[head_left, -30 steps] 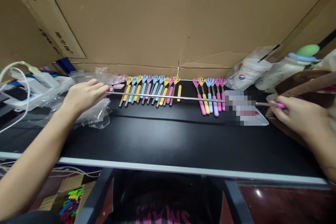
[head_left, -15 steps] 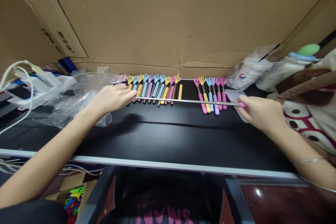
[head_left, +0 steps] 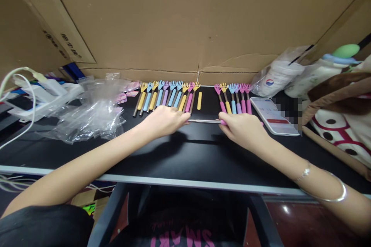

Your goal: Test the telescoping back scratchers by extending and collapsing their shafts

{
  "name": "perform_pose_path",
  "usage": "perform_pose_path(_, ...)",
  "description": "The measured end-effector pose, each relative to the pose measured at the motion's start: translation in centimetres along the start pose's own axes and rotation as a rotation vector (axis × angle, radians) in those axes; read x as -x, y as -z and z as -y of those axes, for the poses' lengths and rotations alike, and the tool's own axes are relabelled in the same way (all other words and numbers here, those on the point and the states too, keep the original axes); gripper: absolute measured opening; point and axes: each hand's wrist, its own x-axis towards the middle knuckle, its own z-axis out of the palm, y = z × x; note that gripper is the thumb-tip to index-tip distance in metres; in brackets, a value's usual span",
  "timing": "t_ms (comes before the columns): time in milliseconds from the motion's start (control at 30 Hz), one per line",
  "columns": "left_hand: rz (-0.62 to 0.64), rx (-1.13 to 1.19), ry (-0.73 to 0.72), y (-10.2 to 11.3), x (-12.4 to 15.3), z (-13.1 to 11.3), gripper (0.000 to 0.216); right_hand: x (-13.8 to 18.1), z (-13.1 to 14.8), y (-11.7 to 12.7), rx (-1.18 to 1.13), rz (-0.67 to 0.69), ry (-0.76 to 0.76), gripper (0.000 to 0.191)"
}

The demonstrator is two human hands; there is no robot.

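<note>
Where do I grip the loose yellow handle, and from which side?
Probably pinch the loose yellow handle across its middle, from above and the right: it's a slim bar lying front to back, with a yellow-headed scratcher close on its left.

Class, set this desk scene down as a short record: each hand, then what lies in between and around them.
Left hand: closed on one end of a metal rod
Right hand: closed around the pink grip at the other end
Behind the hands: two rows of small claw-headed scratchers, in yellow, blue, purple and pink
Between the rows: yellow handle piece, lying apart
Left side: clear plastic bags
Right side: phone, lying flat
</note>
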Motion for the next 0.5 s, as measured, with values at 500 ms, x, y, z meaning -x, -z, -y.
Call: perform_pose_path(500,-0.104,0.048,-0.018,-0.28,-0.9,-0.37,0.027,0.08,-0.11,-0.02,0.039,-0.124,0.025,0.03)
